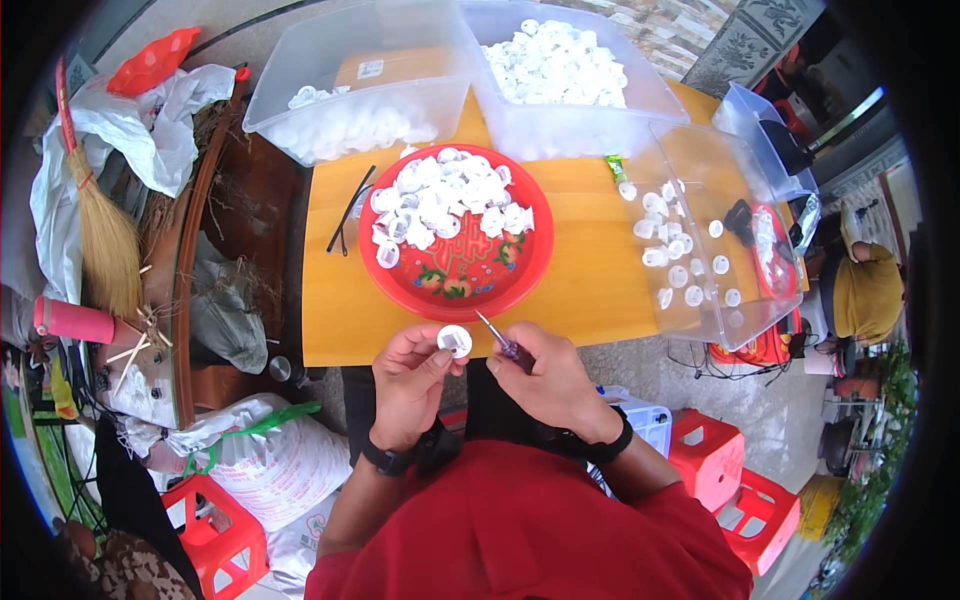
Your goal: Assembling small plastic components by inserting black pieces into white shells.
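Observation:
Between thumb and fingers, my left hand (408, 380) pinches a small round white plastic part (455, 341), just past the table's near edge. My right hand (548, 375) is closed around the dark handle of a small screwdriver (509, 345); its thin metal shaft points up and left, apart from the white part. Beyond both hands sits a red round tray (470, 292) with a flower pattern. White plastic parts (440, 195) like the held one are heaped over its far half.
Two clear plastic bins (270, 95) (650, 85) with white pieces stand at the table's far side. A clear bin (740, 330) at right has scattered white parts. Dark thin sticks (350, 208) lie left of the tray. Red stools (705, 455) and a stuffed sack (280, 465) flank me.

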Demonstrator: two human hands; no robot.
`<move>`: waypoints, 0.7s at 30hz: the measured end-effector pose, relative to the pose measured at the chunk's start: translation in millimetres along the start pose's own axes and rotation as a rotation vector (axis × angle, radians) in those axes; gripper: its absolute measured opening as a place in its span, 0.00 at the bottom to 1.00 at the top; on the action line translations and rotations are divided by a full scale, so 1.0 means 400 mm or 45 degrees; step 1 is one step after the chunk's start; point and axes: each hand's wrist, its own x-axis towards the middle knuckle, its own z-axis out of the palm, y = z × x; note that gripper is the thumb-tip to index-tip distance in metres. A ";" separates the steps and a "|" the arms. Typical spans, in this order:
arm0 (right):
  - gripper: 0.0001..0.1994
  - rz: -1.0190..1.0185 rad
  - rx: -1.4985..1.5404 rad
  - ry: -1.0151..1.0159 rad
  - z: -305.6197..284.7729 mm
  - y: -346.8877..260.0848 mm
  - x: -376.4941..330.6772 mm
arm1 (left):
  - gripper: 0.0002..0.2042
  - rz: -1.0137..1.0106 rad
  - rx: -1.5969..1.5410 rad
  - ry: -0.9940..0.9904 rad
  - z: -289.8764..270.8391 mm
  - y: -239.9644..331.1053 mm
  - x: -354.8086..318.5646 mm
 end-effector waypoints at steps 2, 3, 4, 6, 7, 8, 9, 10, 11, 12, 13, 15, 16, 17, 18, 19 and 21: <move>0.07 0.020 0.005 0.038 0.013 0.003 0.012 | 0.11 -0.003 0.025 -0.031 0.010 -0.001 -0.009; 0.07 0.016 0.068 0.022 0.020 0.003 0.016 | 0.11 0.007 0.093 -0.025 0.015 -0.005 -0.015; 0.08 0.010 0.130 0.005 0.027 0.004 0.018 | 0.12 0.018 0.162 -0.017 0.016 -0.007 -0.022; 0.09 -0.008 0.127 0.041 0.031 0.026 0.021 | 0.12 0.018 0.177 -0.035 0.015 -0.012 -0.027; 0.10 -0.012 0.090 0.018 0.032 0.039 0.023 | 0.11 -0.008 0.252 -0.010 0.016 -0.010 -0.029; 0.10 -0.015 0.054 -0.006 0.029 0.043 0.026 | 0.11 -0.032 0.326 0.017 0.016 -0.010 -0.030; 0.11 0.009 0.040 -0.033 0.021 0.038 0.027 | 0.13 0.007 0.311 -0.040 0.015 -0.013 -0.028; 0.11 0.002 0.035 -0.021 0.012 0.044 0.035 | 0.13 0.012 0.309 -0.054 0.015 -0.014 -0.026; 0.10 -0.008 0.020 -0.073 0.004 0.057 0.046 | 0.14 0.060 0.360 -0.033 0.015 -0.013 -0.025; 0.09 -0.017 0.006 -0.127 -0.008 0.064 0.056 | 0.15 0.108 0.411 -0.010 0.015 -0.012 -0.020; 0.10 -0.047 -0.063 -0.092 -0.034 0.055 0.076 | 0.15 0.109 0.409 -0.013 0.009 -0.011 -0.015; 0.09 0.145 0.031 -0.088 -0.118 -0.033 0.155 | 0.16 0.073 0.567 0.043 -0.029 -0.010 -0.022; 0.07 0.063 0.505 0.060 -0.170 -0.064 0.192 | 0.16 0.066 0.564 0.054 -0.033 -0.016 -0.023; 0.06 -0.076 0.712 0.301 -0.223 -0.095 0.242 | 0.16 0.132 0.644 0.063 -0.032 -0.018 -0.017; 0.07 -0.210 0.782 0.468 -0.264 -0.116 0.280 | 0.16 0.201 0.725 0.071 -0.030 -0.020 -0.006; 0.08 -0.352 0.852 0.631 -0.286 -0.129 0.307 | 0.18 0.257 1.020 0.064 -0.021 -0.007 0.004; 0.09 -0.251 0.556 0.562 -0.274 -0.113 0.312 | 0.18 0.388 1.294 0.010 -0.021 0.002 0.019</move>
